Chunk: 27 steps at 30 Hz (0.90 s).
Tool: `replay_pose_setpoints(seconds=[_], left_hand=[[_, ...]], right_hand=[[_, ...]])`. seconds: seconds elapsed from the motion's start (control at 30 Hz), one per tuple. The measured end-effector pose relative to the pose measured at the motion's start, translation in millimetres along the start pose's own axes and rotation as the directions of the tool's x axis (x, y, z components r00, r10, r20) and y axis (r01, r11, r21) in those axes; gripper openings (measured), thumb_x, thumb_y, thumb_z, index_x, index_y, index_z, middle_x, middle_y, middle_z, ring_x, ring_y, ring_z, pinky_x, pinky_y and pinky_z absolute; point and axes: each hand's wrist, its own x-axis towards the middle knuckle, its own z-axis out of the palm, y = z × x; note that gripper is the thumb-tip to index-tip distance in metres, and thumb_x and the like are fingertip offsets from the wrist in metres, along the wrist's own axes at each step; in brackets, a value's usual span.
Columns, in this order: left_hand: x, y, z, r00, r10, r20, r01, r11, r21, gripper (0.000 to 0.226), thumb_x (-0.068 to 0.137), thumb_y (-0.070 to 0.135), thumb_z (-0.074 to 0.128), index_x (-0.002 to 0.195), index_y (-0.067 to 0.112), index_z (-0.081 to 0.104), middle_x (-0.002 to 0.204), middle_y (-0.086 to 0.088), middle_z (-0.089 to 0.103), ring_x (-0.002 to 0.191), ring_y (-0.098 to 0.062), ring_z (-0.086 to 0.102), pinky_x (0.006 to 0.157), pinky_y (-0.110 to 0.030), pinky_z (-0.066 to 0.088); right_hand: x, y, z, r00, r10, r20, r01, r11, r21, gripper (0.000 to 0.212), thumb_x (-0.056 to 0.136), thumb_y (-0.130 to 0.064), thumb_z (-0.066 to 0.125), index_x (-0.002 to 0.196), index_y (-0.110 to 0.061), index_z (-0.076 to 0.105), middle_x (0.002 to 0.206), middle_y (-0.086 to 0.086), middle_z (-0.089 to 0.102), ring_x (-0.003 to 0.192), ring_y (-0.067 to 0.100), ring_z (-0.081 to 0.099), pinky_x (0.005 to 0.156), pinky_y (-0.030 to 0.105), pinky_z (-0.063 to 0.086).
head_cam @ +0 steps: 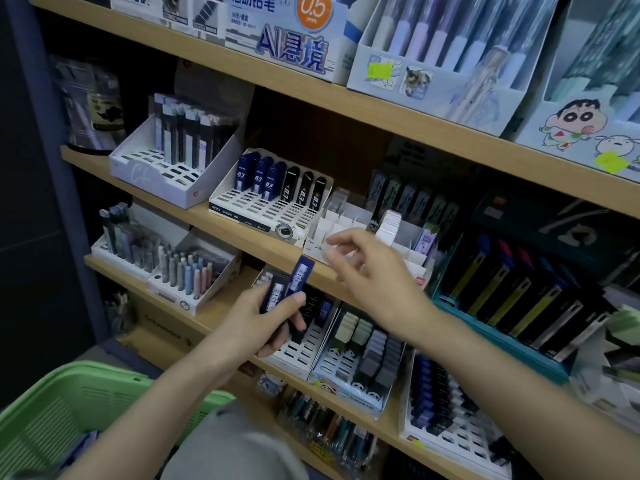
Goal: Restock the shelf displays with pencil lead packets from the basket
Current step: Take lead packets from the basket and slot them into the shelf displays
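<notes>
Left hand (263, 323) grips packets (300, 277) (long axes near upright); right hand (375, 277), fingers slack and empty, hovers just right.

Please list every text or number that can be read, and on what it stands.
"0.5 mm": orange circle on the blue-and-white cardboard box.
"AI悬境": same box, lower front.
"0.3": dark blue lead packets in the white slotted tray.
Too blurred: barcode labels on the dark packets gripped by the left hand.
</notes>
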Motion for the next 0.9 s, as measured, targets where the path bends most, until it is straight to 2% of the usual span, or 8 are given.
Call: replay_pose_setpoints(seconds=[0.1,0.2,0.4,0.5,0.63,0.8,0.87,0.9], left_hand=[[-4,5,5,0.997,-0.015,0.075,0.011,0.999,0.054,0.018,0.097,0.020,0.049,0.088,0.004,0.053,0.045,0.002,0.056,0.033,-0.004,0.037,0.039,-0.019,0.027],[-7,4,1,0.995,-0.039,0.087,0.038,0.999,0.018,0.018,0.096,0.023,0.050,0.096,0.006,0.056,0.054,0.003,0.061,0.038,-0.005,0.040,0.039,-0.019,0.028],[-3,-5,-12,0.988,-0.047,-0.150,0.024,0.988,-0.154,0.021,0.096,0.021,0.051,0.105,0.004,0.059,0.062,0.002,0.064,0.038,-0.008,0.035,0.037,-0.017,0.026],[0,-7,-15,0.966,-0.030,-0.256,-0.012,0.987,-0.161,0.017,0.094,0.022,0.054,0.098,0.007,0.061,0.059,0.001,0.061,0.037,-0.008,0.034,0.038,-0.018,0.026],[2,-7,-15,0.953,0.000,-0.302,-0.038,0.992,-0.122,0.018,0.092,0.025,0.058,0.091,0.008,0.062,0.048,-0.002,0.048,0.036,-0.008,0.034,0.038,-0.016,0.028],[4,0,-11,0.964,0.057,-0.261,-0.065,0.998,-0.022,0.012,0.089,0.025,0.061,0.090,0.014,0.066,0.044,-0.002,0.046,0.035,-0.007,0.037,0.038,-0.015,0.031],[4,4,-8,0.971,0.095,-0.221,-0.094,0.995,0.019,0.010,0.090,0.022,0.061,0.092,0.013,0.065,0.043,-0.001,0.045,0.034,-0.007,0.037,0.037,-0.015,0.031],[3,6,-8,0.971,0.117,-0.209,-0.112,0.993,0.035,0.009,0.091,0.021,0.060,0.095,0.014,0.065,0.042,0.001,0.044,0.034,-0.007,0.037,0.037,-0.015,0.031]], right_hand=[[-6,-9,13,0.991,0.049,0.127,-0.064,0.992,0.113,0.024,0.091,-0.034,0.059,0.112,-0.022,0.059,0.092,-0.010,0.063,0.068,-0.001,0.063,0.068,0.019,0.054],[-4,-8,15,0.988,0.090,0.129,-0.117,0.967,0.225,0.011,0.088,-0.020,0.067,0.097,-0.017,0.062,0.082,-0.001,0.066,0.061,0.005,0.066,0.063,0.020,0.056],[-2,1,10,0.974,0.203,0.103,-0.228,0.852,0.471,0.006,0.089,-0.012,0.063,0.090,-0.015,0.058,0.088,0.008,0.065,0.069,0.012,0.069,0.066,0.022,0.058],[-7,8,15,0.961,0.186,0.202,-0.254,0.883,0.394,0.005,0.090,-0.012,0.062,0.092,-0.017,0.060,0.086,0.001,0.065,0.073,0.011,0.069,0.073,0.026,0.058],[-16,13,25,0.954,0.091,0.285,-0.116,0.991,0.074,0.009,0.088,-0.026,0.066,0.088,-0.034,0.060,0.080,-0.011,0.064,0.077,0.001,0.061,0.076,0.022,0.053],[-19,3,37,0.954,0.016,0.298,-0.055,0.991,0.123,0.009,0.089,-0.026,0.065,0.097,-0.022,0.061,0.085,-0.007,0.065,0.076,0.006,0.061,0.073,0.027,0.054],[-16,0,37,0.964,-0.018,0.264,-0.011,0.994,0.108,0.008,0.090,-0.026,0.064,0.084,-0.027,0.059,0.076,-0.010,0.061,0.070,0.003,0.057,0.067,0.023,0.051],[-14,-1,36,0.969,-0.030,0.245,0.013,0.997,0.073,0.017,0.089,-0.027,0.065,0.076,-0.033,0.055,0.073,-0.013,0.058,0.068,0.000,0.055,0.064,0.019,0.046]])
